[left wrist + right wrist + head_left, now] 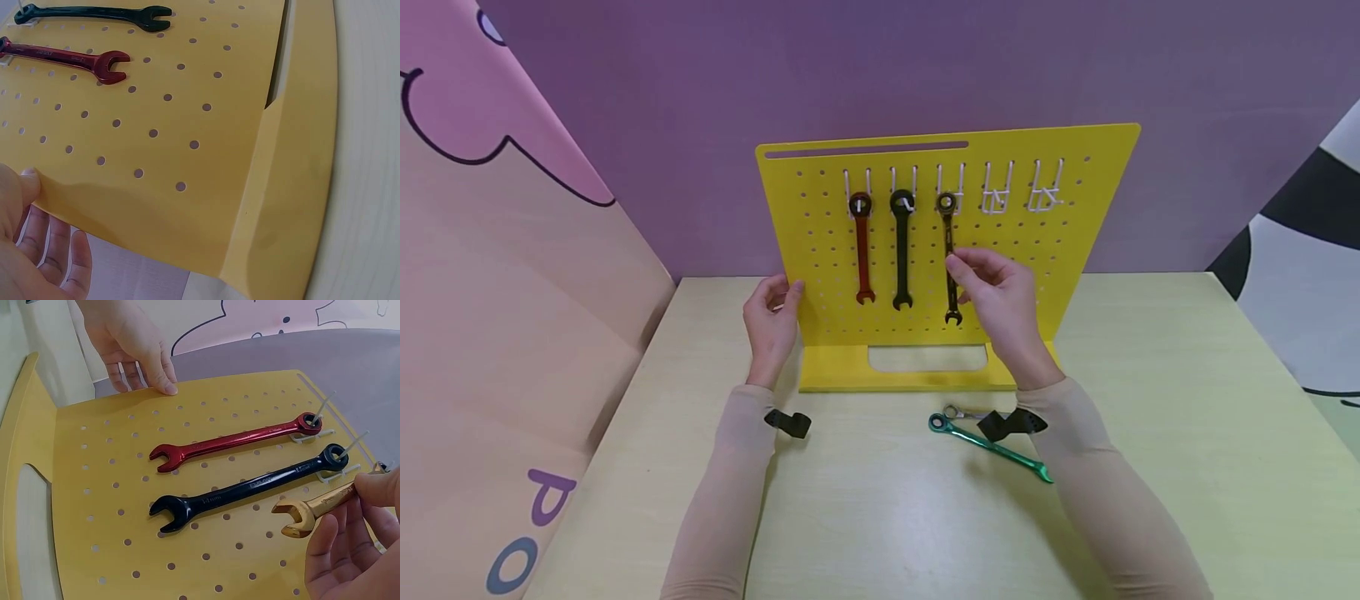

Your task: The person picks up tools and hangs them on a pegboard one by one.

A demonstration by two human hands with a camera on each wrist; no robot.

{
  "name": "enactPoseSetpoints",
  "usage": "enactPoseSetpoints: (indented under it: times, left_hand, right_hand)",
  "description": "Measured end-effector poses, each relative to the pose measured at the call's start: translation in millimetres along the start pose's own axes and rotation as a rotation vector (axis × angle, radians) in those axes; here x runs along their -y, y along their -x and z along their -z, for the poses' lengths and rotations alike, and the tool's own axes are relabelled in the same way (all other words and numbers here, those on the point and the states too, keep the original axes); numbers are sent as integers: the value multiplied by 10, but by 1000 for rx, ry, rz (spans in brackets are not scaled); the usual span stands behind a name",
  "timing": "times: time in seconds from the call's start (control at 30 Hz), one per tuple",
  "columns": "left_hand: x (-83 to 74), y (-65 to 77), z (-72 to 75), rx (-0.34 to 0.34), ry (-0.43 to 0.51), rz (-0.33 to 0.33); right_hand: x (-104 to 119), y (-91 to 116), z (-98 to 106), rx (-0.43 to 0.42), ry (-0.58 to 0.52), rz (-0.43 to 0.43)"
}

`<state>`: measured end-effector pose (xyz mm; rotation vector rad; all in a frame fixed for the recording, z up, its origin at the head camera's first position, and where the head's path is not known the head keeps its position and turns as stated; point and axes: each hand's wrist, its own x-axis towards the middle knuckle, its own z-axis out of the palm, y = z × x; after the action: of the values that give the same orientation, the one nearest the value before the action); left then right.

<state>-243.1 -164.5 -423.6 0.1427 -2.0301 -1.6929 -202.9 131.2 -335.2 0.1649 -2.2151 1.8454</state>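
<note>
My right hand pinches a combination wrench by its handle between thumb and fingers. That wrench looks dark in the head view and gold in the right wrist view. It hangs ring end up, the ring right at the third hook of the yellow pegboard. With the thumb in front and fingers behind, my left hand holds the board's left edge. A red wrench and a black wrench hang by their ring ends on the first two hooks.
A green wrench lies on the table before the board, and a silver wrench lies partly hidden behind it and the right wrist's camera. Two white hooks at the board's right carry nothing. Behind the table rises a purple wall.
</note>
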Motion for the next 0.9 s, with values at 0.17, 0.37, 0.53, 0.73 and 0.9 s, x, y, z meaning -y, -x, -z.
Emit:
enactPoseSetpoints:
  times: [0.17,0.37,0.53,0.73,0.9]
  left_hand:
    - [7,-5,1,-7,0,-6]
    - [1,-1,-3,-2,1,-8]
    - [-8,-1,-4,-4,11,-17]
    - [-3,5,-2,-7,10,-12]
    - [17,4,-3,-7,5,-11]
  right_hand:
    - [-17,-35,-8,12,-21,-19]
    - [-25,-59,-2,17,-36,-38]
    - [-36,-73,-3,15,-42,-41]
    - [-50,-91,-8,12,-41,-52]
    - [-65,-108,-3,11,-39,-58]
